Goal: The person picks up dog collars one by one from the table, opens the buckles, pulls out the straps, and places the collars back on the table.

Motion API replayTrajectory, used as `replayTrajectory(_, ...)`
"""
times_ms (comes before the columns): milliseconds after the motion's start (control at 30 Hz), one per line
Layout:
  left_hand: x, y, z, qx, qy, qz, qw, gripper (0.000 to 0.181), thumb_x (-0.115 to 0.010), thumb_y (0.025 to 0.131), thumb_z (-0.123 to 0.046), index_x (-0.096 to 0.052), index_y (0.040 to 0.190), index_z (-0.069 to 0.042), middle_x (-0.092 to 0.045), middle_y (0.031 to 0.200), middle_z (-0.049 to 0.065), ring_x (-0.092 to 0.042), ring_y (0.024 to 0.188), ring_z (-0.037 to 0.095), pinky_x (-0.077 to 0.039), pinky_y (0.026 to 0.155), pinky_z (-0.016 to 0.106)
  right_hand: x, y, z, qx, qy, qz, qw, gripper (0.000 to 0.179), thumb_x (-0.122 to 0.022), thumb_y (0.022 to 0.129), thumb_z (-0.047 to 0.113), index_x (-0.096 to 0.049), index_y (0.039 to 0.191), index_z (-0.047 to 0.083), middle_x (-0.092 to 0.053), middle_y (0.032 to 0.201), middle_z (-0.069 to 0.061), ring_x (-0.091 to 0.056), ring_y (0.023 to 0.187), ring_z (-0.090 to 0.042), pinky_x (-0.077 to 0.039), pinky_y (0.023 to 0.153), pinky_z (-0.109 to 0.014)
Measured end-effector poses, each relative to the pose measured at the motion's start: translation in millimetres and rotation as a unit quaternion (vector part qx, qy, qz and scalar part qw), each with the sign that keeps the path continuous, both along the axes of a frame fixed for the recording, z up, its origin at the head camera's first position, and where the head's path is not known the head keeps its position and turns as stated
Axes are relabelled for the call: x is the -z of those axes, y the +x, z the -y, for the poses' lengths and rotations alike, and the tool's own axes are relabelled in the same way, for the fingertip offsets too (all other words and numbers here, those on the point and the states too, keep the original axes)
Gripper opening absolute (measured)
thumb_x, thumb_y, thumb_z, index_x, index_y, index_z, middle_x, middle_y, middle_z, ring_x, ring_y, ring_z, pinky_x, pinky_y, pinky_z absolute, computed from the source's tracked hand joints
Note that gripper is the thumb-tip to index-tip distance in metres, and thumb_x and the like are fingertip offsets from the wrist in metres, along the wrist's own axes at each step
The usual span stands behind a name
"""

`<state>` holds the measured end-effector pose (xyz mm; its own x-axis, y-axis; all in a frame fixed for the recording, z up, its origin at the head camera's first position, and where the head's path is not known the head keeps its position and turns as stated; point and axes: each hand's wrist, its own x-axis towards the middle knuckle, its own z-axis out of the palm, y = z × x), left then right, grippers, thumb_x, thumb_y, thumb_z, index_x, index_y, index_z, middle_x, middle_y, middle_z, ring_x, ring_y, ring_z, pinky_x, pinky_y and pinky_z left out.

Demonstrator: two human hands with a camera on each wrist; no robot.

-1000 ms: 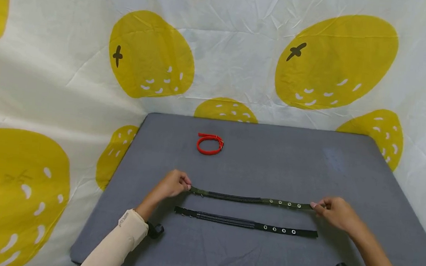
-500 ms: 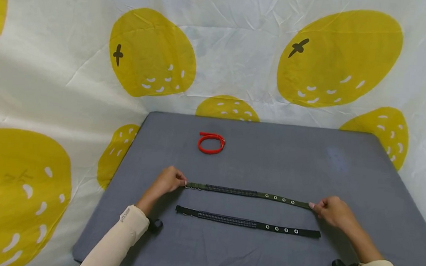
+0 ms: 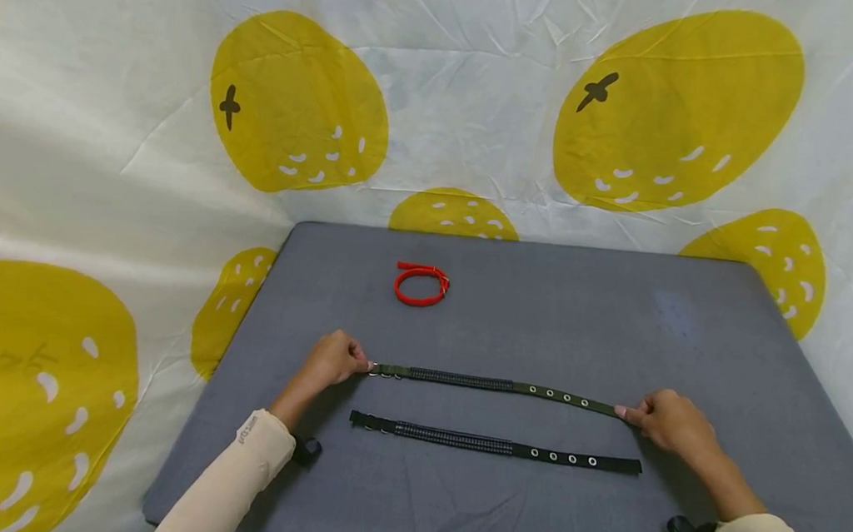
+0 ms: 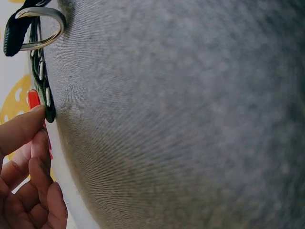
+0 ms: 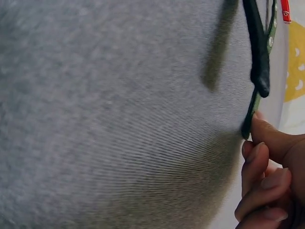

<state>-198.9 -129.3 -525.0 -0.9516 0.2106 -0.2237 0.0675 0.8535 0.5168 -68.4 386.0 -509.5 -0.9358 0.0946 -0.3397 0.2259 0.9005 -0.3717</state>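
An olive-green collar [image 3: 462,381] with a black padded middle stretches between my two hands in the head view. My left hand [image 3: 335,357] pinches its buckle end, where metal rings hang. At the other end, past a row of metal eyelets, my right hand [image 3: 673,421] pinches the tip between thumb and fingers. Nearer to me, a black collar [image 3: 454,440] of the same make lies roughly parallel on the table. The left wrist view shows the thumb of my left hand [image 4: 28,157] at the green collar's end. In the right wrist view the black collar [image 5: 257,47] overlaps the green one.
Farther back on the grey table [image 3: 581,311] lies a red collar [image 3: 421,286], buckled into a loop. A white cloth [image 3: 467,127] with yellow fruit prints hangs behind and to the left of the table.
My left hand has moved slightly left and away from me, drawing the green collar straighter and lower to the table. The right hand keeps its pinch with little movement. The other collars stay put.
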Motion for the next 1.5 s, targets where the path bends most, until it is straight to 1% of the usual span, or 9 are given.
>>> replayTrajectory(133, -2.3, -2.6, 2.5, 0.015, 0.010, 0.013, 0.9998, 0.022, -0.083, 0.081, -0.027, -0.073, 0.066, -0.015, -0.066, 0.067, -0.004, -0.054, 0.060, 0.014, -0.043, 0.055, 0.027, -2.1, -3.4, 2.7, -0.009, -0.004, -0.004, 0.9999, 0.044, -0.065, 0.095, 0.048, -0.062, 0.066, 0.015, -0.049, 0.060, 0.004, -0.045, 0.058, -0.015, -0.032, 0.052, -0.030)
replayTrajectory(233, -8.3, -5.1, 6.4, 0.029, 0.034, 0.044, 0.9980, 0.024, -0.081, 0.084, -0.027, -0.071, 0.066, -0.012, -0.064, 0.068, -0.004, -0.052, 0.062, 0.014, -0.042, 0.056, 0.027, -6.5, -8.3, 6.4, -0.021, -0.019, -0.029, 0.9992, 0.049, -0.061, 0.098, 0.046, -0.053, 0.061, 0.016, -0.043, 0.057, 0.006, -0.041, 0.055, -0.013, -0.031, 0.051, -0.029)
replayTrajectory(367, -24.1, -12.1, 12.2, 0.049, 0.088, 0.087, 0.9911, 0.019, -0.074, 0.086, -0.018, -0.072, 0.073, -0.004, -0.068, 0.079, 0.001, -0.051, 0.069, 0.014, -0.041, 0.061, 0.027, -22.0, -23.3, 13.4, -0.043, -0.032, -0.073, 0.9959, 0.051, -0.056, 0.102, 0.039, -0.042, 0.058, 0.017, -0.034, 0.054, 0.007, -0.035, 0.052, -0.011, -0.028, 0.049, -0.027)
replayTrajectory(433, -33.9, -17.3, 13.3, 0.054, 0.107, 0.089, 0.9887, 0.018, -0.072, 0.087, -0.017, -0.072, 0.078, -0.001, -0.070, 0.085, 0.003, -0.051, 0.072, 0.015, -0.041, 0.063, 0.027, -32.2, -34.6, 18.1, -0.056, -0.030, -0.083, 0.9946, 0.051, -0.056, 0.103, 0.038, -0.042, 0.058, 0.017, -0.033, 0.054, 0.006, -0.035, 0.051, -0.012, -0.028, 0.049, -0.027)
replayTrajectory(700, -63.3, -48.1, -3.8, 0.078, 0.105, 0.023, 0.9911, 0.020, -0.069, 0.093, -0.024, -0.071, 0.085, -0.006, -0.067, 0.082, 0.006, -0.051, 0.068, 0.016, -0.043, 0.062, 0.029, -63.2, -98.1, 66.2, -0.107, -0.015, -0.050, 0.9929, 0.047, -0.054, 0.103, 0.044, -0.063, 0.071, 0.010, -0.055, 0.062, 0.000, -0.047, 0.055, -0.015, -0.035, 0.051, -0.031)
replayTrajectory(933, -82.9, -90.1, -51.4, 0.075, 0.036, -0.026, 0.9962, 0.019, -0.064, 0.098, -0.026, -0.068, 0.098, -0.008, -0.067, 0.096, 0.008, -0.059, 0.080, 0.022, -0.049, 0.070, 0.034, -74.0, -166.4, 133.4, -0.139, -0.025, -0.048, 0.9889, 0.036, -0.057, 0.103, 0.036, -0.073, 0.092, 0.006, -0.070, 0.079, -0.006, -0.061, 0.061, -0.018, -0.045, 0.055, -0.033)
replayTrajectory(1100, -72.1, -122.5, -78.1, 0.083, -0.042, -0.046, 0.9946, 0.020, -0.063, 0.098, -0.023, -0.066, 0.108, -0.005, -0.068, 0.105, 0.010, -0.062, 0.090, 0.024, -0.053, 0.079, 0.036, -56.4, -214.1, 191.7, -0.138, -0.012, -0.049, 0.9892, 0.029, -0.061, 0.101, 0.032, -0.074, 0.104, 0.007, -0.073, 0.096, -0.009, -0.065, 0.076, -0.023, -0.050, 0.065, -0.039)
replayTrajectory(1267, -54.4, -145.6, -94.8, 0.097, -0.097, -0.046, 0.9894, 0.028, -0.064, 0.097, -0.019, -0.067, 0.119, -0.002, -0.069, 0.115, 0.012, -0.064, 0.104, 0.027, -0.054, 0.091, 0.038, -30.1, -244.6, 230.7, -0.137, 0.013, -0.071, 0.9879, 0.028, -0.061, 0.100, 0.026, -0.072, 0.116, 0.006, -0.070, 0.116, -0.014, -0.066, 0.098, -0.033, -0.054, 0.085, -0.050)
replayTrajectory(1500, -32.0, -164.7, -101.4, 0.129, -0.170, -0.044, 0.9759, 0.015, -0.067, 0.094, -0.015, -0.065, 0.105, -0.004, -0.069, 0.106, 0.012, -0.065, 0.097, 0.028, -0.053, 0.086, 0.038, 2.6, -263.0, 257.9, -0.100, 0.035, -0.089, 0.9904, 0.022, -0.066, 0.096, 0.026, -0.067, 0.087, 0.006, -0.069, 0.092, -0.015, -0.066, 0.089, -0.037, -0.052, 0.081, -0.054)
